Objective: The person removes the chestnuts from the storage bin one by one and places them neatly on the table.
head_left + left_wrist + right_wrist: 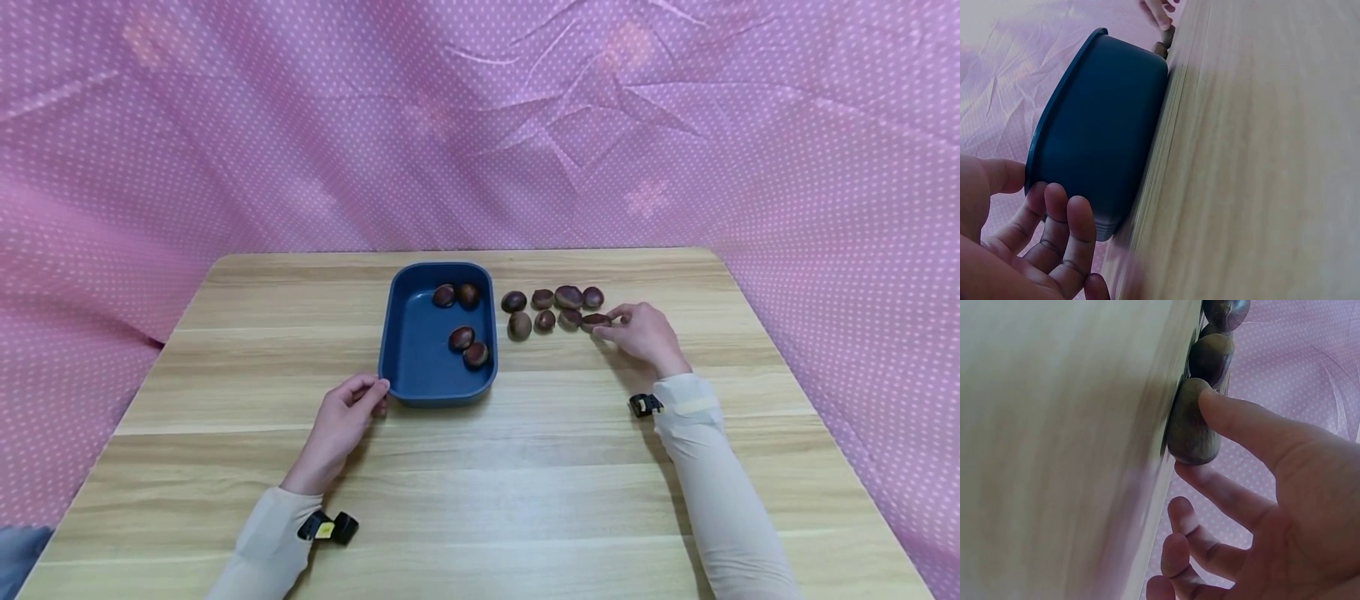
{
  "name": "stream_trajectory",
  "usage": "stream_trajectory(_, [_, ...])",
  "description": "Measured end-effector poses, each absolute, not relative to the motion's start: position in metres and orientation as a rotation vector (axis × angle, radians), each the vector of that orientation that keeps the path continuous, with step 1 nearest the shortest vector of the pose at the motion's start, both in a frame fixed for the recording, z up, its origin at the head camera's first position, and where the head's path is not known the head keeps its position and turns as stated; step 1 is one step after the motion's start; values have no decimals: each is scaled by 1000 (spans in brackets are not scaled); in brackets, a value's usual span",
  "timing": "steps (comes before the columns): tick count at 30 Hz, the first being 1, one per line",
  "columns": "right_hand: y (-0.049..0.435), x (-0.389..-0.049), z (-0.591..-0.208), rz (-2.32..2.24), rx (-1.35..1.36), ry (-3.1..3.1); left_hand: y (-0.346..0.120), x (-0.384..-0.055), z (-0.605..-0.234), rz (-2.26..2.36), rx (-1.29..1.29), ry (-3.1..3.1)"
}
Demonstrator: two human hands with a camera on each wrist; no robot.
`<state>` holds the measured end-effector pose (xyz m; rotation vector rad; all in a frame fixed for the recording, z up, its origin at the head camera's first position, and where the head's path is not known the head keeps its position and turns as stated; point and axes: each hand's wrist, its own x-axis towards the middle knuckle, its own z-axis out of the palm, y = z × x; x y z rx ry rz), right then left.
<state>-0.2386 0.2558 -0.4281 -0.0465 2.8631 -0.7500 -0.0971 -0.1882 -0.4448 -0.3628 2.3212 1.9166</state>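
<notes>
A dark blue rectangular container (pixel 385 337) with rounded corners stands on the table, with several brown chestnuts (pixel 461 337) inside. My left hand (pixel 341 425) grips its near-left corner; in the left wrist view the thumb is at the rim and the fingertips (pixel 1080 215) lie against the outer wall. Right of the container, several more chestnuts (pixel 568 297) lie in two rows on the tabletop. At the right end of the nearer row, my right hand (pixel 643 335) pinches a chestnut (pixel 1191 425) between thumb and index finger, the other fingers loosely bent.
The light wood-grain table (pixel 487 500) has rounded far corners. A pink dotted cloth (pixel 480 125) hangs behind it and along both sides. Each wrist carries a small black camera, seen at the left sleeve (pixel 273 533) and the right sleeve (pixel 705 450).
</notes>
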Motion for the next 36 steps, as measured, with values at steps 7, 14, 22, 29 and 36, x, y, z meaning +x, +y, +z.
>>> stream_trajectory(7, [255,-239,-429,-755,-47,2846,-188,-97,-444,1919,-365,2328])
stream_trajectory(14, [252,-239,-423,-818,-68,2890,-189,-98,-447,1924,-363,2337])
stream_trajectory(22, [199,-228,-402,-1243,-511,2857,-190,-99,-447,1901,-368,2334])
stream_trajectory(29, [132,-221,-399,-1217,-737,2727,-191,-98,-447,1893,-357,2333])
stream_trajectory(36, [93,-219,-411,-1072,-697,2693,-189,-97,-449,1906,-376,2334])
